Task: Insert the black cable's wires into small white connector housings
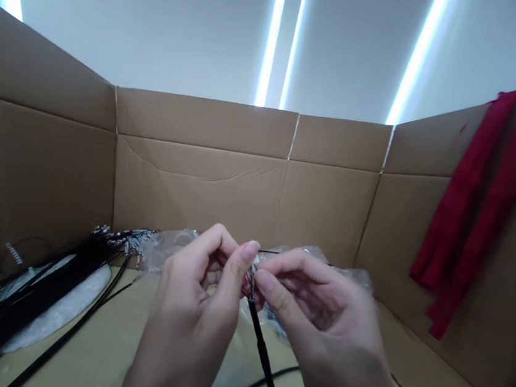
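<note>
In the middle of the head view, a black cable (263,350) runs up from the bottom edge to its stripped end, where thin coloured wires (250,283) fan out between my fingertips. My left hand (201,302) is closed, thumb and forefinger pinching at the wire ends. From the other side my right hand (319,312) pinches the same wires with thumb and forefinger. A small whitish piece shows at the wire tips, too small to name. The fingers partly hide the wires.
A thick bundle of black cables (41,293) with silvery ends lies at left on a white wrapped sheet (72,306). Clear plastic bags (168,248) lie behind my hands. Cardboard walls (202,193) surround the table; red cloth strips (463,229) hang at right.
</note>
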Action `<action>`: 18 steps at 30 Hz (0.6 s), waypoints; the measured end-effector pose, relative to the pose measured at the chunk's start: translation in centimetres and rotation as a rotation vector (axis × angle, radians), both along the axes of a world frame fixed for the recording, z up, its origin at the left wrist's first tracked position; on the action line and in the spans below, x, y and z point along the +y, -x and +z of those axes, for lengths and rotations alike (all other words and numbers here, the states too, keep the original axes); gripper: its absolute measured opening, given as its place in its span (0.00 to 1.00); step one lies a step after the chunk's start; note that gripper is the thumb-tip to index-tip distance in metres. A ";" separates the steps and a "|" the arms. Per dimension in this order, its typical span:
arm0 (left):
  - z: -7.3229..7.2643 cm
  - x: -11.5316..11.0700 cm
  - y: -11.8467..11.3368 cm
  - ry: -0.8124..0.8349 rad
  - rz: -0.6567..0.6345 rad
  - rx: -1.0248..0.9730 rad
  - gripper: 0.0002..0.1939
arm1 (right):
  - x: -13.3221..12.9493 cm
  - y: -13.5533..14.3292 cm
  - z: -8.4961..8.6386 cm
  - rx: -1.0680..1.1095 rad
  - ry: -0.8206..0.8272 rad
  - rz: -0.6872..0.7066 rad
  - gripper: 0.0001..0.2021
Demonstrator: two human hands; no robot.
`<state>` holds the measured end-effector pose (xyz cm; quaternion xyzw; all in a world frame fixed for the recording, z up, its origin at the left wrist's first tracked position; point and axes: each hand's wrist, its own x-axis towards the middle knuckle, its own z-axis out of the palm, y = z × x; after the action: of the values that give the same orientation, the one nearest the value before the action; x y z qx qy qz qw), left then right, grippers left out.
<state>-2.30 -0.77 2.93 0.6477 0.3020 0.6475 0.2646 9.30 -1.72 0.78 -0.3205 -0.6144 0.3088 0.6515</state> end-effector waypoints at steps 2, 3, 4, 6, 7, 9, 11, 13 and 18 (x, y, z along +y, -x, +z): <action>0.6 -0.1 0.0 -0.024 0.005 0.009 0.19 | -0.4 0.4 -0.2 -0.112 -0.100 -0.189 0.06; 0.8 -0.1 -0.1 -0.032 0.004 0.015 0.19 | -0.5 0.5 -0.4 -0.171 -0.152 -0.283 0.07; 1.0 -0.1 -0.1 -0.036 0.002 0.020 0.19 | -0.6 0.6 -0.5 -0.222 -0.190 -0.359 0.07; 1.0 -0.2 -0.3 -0.041 -0.004 0.029 0.20 | -0.7 0.5 -0.5 -0.261 -0.203 -0.429 0.07; 0.9 -0.2 -0.4 -0.043 -0.006 0.034 0.20 | -0.6 0.4 -0.5 -0.252 -0.177 -0.404 0.07; 0.7 -0.2 -0.6 -0.042 -0.012 0.042 0.20 | -0.5 -0.1 -0.3 -0.187 -0.090 -0.263 0.07; 0.6 -0.3 -0.8 -0.039 -0.016 0.050 0.20 | -0.2 -0.6 0.0 -0.074 -0.002 -0.092 0.07; 0.5 -0.2 -0.9 -0.034 -0.018 0.058 0.21 | 0.0 -1.0 0.1 0.025 0.065 0.063 0.06; 0.1 -0.1 -1.1 -0.017 -0.018 0.070 0.20 | 0.5 -1.6 0.0 0.127 0.163 0.274 0.09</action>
<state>-1.20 -0.90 3.03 0.6747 0.2997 0.6248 0.2541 10.90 -1.26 0.81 -0.2655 -0.5829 0.4630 0.6127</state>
